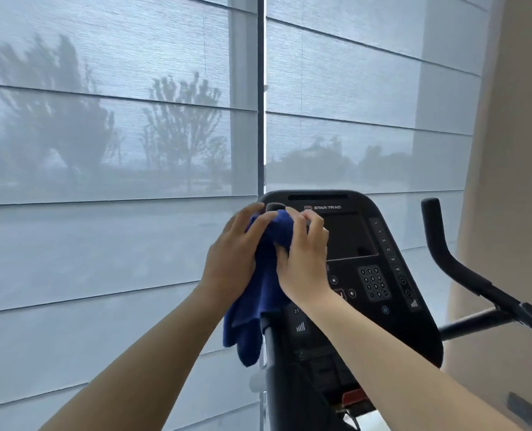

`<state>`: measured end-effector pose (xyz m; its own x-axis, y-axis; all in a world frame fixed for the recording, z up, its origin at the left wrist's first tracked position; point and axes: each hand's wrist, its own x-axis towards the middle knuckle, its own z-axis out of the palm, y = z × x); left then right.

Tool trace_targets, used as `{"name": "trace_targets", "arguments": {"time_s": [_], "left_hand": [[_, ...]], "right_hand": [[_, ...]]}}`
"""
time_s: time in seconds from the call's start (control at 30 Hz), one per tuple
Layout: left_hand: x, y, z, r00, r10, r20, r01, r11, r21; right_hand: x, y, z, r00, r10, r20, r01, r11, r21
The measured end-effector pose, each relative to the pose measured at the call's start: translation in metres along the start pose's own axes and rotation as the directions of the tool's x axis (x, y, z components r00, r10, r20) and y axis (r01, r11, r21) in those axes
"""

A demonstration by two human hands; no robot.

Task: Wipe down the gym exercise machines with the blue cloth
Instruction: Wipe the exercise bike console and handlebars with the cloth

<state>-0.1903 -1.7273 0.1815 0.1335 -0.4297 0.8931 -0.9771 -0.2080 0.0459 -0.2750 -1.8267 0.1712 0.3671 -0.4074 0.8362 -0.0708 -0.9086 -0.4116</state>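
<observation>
Left hand (233,259), right hand (305,262) — one cloth (256,309)

Hidden: the nine o'clock side of the console (367,244), behind my left hand (233,256), my right hand (305,259) and the blue cloth (267,275) bunched between them; only the tip of the left handlebar (272,206) shows at the cloth's twelve o'clock. Cut off: my left forearm (140,362), my right forearm (398,368) and the machine's column (283,384) at the six o'clock edge, and the right handlebar (444,244) at the four o'clock edge. Unreadable: the keypad (373,283) digits and the numbers down the console's three o'clock margin are too small, and the trees (69,129) behind the blinds (103,244) at ten o'clock are hazy grey shapes.
</observation>
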Motion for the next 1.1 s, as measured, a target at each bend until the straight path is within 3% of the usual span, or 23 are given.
{"name": "trace_targets", "arguments": {"time_s": [0.13,0.23,0.4,0.57,0.63,0.73,0.9,1.1], "left_hand": [[-0.014,-0.017,0.032,0.987,-0.138,0.077,0.145,0.985,-0.09],[-0.031,-0.026,0.042,0.978,-0.191,0.081,0.202,0.965,-0.165],[-0.044,-0.023,0.029,0.968,-0.117,0.22,0.163,0.966,-0.202],[-0.045,-0.016,0.018,0.945,-0.021,0.328,0.081,0.982,-0.17],[-0.041,-0.016,0.015,0.933,0.039,0.359,0.015,0.989,-0.147],[-0.039,-0.013,0.018,0.944,-0.023,0.33,0.076,0.986,-0.148],[-0.058,-0.009,0.035,0.903,-0.012,0.43,0.069,0.991,-0.118],[-0.067,-0.005,0.03,0.903,-0.054,0.426,0.11,0.988,-0.11]], "right_hand": [[-0.002,0.02,0.024,0.972,-0.115,0.206,0.141,0.983,-0.114],[-0.004,0.034,0.024,0.948,-0.182,0.26,0.203,0.978,-0.055],[-0.025,0.05,0.016,0.931,-0.108,0.35,0.073,0.991,0.112],[-0.025,0.06,-0.001,0.87,0.006,0.494,-0.075,0.99,0.12],[-0.023,0.062,-0.005,0.888,-0.005,0.461,-0.074,0.985,0.153],[-0.024,0.058,0.001,0.943,-0.008,0.333,-0.049,0.985,0.165],[-0.045,0.058,0.015,0.903,-0.008,0.429,-0.089,0.975,0.204],[-0.057,0.054,-0.003,0.88,0.034,0.473,-0.026,0.999,-0.022]]}}
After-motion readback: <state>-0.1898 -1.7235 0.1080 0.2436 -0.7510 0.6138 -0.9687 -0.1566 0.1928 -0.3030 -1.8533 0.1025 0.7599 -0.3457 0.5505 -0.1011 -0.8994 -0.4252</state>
